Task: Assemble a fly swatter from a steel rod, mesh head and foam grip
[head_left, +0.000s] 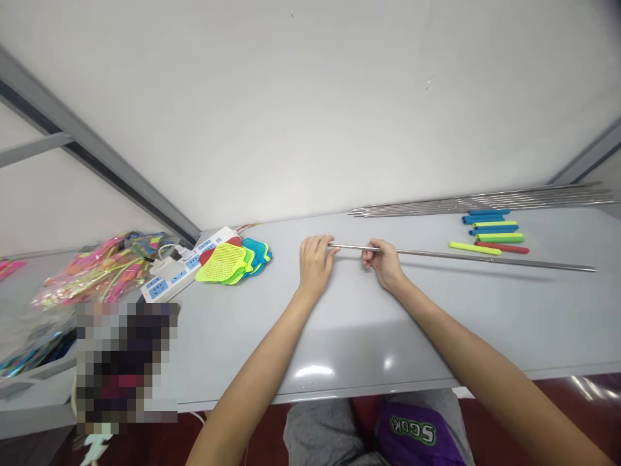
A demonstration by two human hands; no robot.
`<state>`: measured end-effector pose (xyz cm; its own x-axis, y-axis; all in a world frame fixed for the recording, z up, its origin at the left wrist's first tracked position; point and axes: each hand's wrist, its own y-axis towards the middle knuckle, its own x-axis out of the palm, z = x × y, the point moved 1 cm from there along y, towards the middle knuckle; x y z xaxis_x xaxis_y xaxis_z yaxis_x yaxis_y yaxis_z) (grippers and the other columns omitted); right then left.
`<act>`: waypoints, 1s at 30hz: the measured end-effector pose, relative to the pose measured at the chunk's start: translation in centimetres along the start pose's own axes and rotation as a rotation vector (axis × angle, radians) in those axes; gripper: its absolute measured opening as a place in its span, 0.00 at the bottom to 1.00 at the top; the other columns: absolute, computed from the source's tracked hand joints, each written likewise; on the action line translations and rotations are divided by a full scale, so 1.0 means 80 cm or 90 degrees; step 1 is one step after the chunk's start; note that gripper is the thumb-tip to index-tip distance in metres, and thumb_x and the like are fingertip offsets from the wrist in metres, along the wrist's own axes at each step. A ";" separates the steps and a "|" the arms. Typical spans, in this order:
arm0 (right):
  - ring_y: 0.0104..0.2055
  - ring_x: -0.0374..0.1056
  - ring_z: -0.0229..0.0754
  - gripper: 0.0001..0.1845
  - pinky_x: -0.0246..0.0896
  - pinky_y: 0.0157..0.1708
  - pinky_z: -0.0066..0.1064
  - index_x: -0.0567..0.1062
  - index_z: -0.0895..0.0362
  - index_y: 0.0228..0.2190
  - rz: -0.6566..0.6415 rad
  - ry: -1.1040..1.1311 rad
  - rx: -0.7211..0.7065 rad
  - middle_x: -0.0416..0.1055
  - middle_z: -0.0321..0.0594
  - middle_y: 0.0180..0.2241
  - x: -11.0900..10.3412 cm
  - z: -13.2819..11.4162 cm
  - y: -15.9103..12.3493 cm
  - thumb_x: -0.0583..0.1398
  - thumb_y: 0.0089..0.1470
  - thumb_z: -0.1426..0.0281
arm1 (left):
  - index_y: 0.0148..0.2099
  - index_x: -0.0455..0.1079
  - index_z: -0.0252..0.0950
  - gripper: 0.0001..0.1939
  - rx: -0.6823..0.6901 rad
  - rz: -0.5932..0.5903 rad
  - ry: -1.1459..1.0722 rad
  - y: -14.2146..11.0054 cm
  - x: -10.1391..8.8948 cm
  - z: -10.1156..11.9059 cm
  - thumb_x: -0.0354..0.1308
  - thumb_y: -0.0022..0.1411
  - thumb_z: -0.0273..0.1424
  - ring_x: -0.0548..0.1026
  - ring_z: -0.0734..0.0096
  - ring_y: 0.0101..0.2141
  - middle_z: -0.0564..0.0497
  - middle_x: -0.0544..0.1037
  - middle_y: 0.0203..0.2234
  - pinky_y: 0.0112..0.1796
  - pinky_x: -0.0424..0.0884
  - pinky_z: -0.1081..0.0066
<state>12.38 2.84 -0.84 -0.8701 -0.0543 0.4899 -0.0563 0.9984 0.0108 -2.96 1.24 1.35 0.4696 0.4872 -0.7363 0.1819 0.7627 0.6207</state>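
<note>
As the metal rod (533,263) lies: its long axis goes left to right before you; most of its length is beyond your right hand (387,264), which is the nearer one;
Your left hand (314,262): closed on the left end;
Your right hand: fingers curled, pinching the rod;
Grey table (339,317): smooth, shiny; coloured tubes (495,229) are just behind the rod; perforated pieces (222,264) lie leftward.

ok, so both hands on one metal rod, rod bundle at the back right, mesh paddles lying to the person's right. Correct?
One error: the mesh paddles lie to the person's left, as the head view shows. The rest stands: left hand and right hand on one metal rod, rod bundle at the back right.
</note>
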 end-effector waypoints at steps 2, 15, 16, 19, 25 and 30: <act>0.14 0.56 0.33 0.18 0.48 0.12 0.24 0.64 0.60 0.08 0.025 -0.020 -0.037 0.59 0.36 0.11 -0.002 -0.004 0.002 0.51 0.44 0.69 | 0.38 0.63 0.37 0.09 0.014 0.007 -0.003 0.000 -0.001 0.001 0.44 0.58 0.33 0.64 0.71 0.39 0.50 0.69 0.35 0.47 0.51 0.66; 0.13 0.55 0.32 0.18 0.47 0.12 0.24 0.63 0.60 0.08 0.070 -0.032 -0.064 0.59 0.35 0.10 -0.008 -0.004 0.008 0.51 0.44 0.69 | 0.36 0.65 0.38 0.10 0.019 -0.039 0.010 -0.005 0.004 0.007 0.43 0.59 0.33 0.64 0.71 0.32 0.51 0.71 0.29 0.37 0.53 0.68; 0.13 0.55 0.32 0.19 0.47 0.12 0.24 0.63 0.60 0.08 0.047 -0.035 -0.060 0.59 0.36 0.10 -0.007 -0.004 0.008 0.50 0.45 0.68 | 0.36 0.65 0.38 0.10 0.018 -0.050 0.020 -0.005 0.004 0.007 0.43 0.59 0.33 0.63 0.71 0.31 0.51 0.71 0.28 0.36 0.52 0.69; 0.13 0.55 0.33 0.22 0.48 0.13 0.25 0.62 0.59 0.07 -0.040 -0.050 -0.043 0.59 0.37 0.10 -0.005 -0.005 0.006 0.48 0.47 0.66 | 0.35 0.64 0.39 0.11 0.005 -0.081 0.059 -0.007 0.002 0.009 0.41 0.59 0.34 0.62 0.71 0.29 0.52 0.70 0.27 0.33 0.51 0.69; 0.14 0.56 0.34 0.22 0.50 0.15 0.26 0.61 0.59 0.07 -0.122 -0.070 -0.018 0.60 0.38 0.09 -0.004 -0.007 0.002 0.47 0.46 0.64 | 0.31 0.63 0.38 0.16 0.000 -0.170 0.093 -0.010 -0.006 0.015 0.35 0.61 0.34 0.61 0.71 0.26 0.52 0.69 0.24 0.29 0.49 0.69; 0.15 0.56 0.34 0.22 0.51 0.18 0.26 0.60 0.58 0.07 -0.134 -0.084 0.001 0.59 0.38 0.09 -0.004 -0.009 0.001 0.47 0.45 0.63 | 0.30 0.62 0.38 0.16 0.000 -0.182 0.102 -0.010 -0.014 0.020 0.35 0.61 0.34 0.61 0.72 0.25 0.52 0.69 0.24 0.29 0.49 0.69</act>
<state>12.99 2.92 -0.33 -0.8957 -0.2629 0.3587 -0.2438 0.9648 0.0984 -2.24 -0.60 2.12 0.2575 0.3143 -0.9137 0.2865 0.8783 0.3828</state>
